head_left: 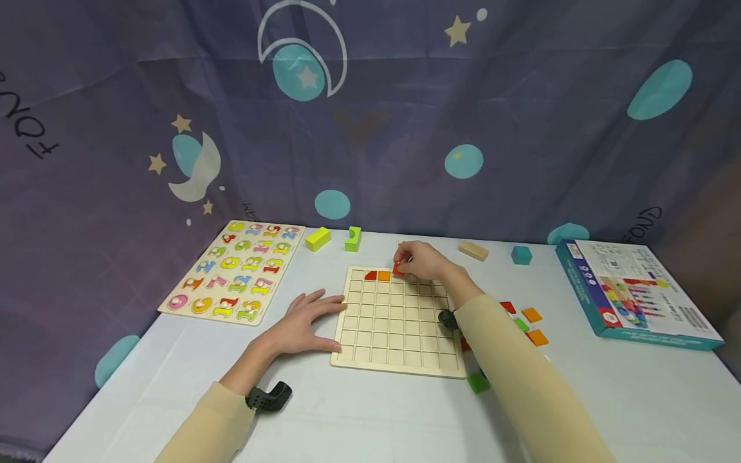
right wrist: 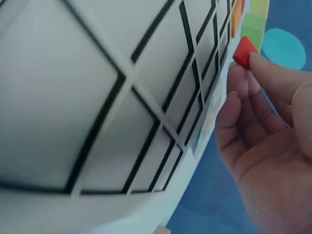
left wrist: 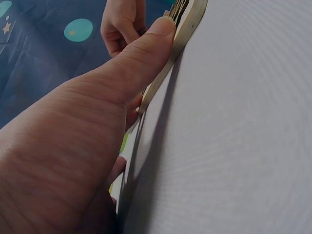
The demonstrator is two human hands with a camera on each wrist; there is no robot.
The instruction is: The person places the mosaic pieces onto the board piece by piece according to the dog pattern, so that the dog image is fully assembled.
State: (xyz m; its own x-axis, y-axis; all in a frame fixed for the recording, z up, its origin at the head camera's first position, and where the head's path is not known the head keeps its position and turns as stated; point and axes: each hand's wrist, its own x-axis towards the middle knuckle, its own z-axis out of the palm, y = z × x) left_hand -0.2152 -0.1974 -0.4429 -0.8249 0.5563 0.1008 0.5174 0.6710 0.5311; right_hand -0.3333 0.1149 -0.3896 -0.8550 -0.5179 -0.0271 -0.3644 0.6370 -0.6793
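Observation:
A wooden grid board [head_left: 389,321] lies flat on the white table. In its far row sit a red rounded tile [head_left: 371,276] and, beside it, an orange square tile [head_left: 384,276]. My right hand [head_left: 425,260] pinches a red tile [head_left: 397,269] between thumb and fingers, over the far edge of the board; the tile's exact shape is hard to tell, though one corner looks pointed in the right wrist view [right wrist: 245,52]. With fingers spread, my left hand [head_left: 302,325] touches the board's left edge. The left wrist view shows its thumb [left wrist: 146,48] against the board's rim.
Right of the board lie loose tiles, among them an orange tile [head_left: 537,337] and a green tile [head_left: 478,382], partly behind the right forearm. A number puzzle board [head_left: 231,273] is at left. Blocks, including a yellow block [head_left: 318,238], stand behind; a flat box [head_left: 637,292] lies far right.

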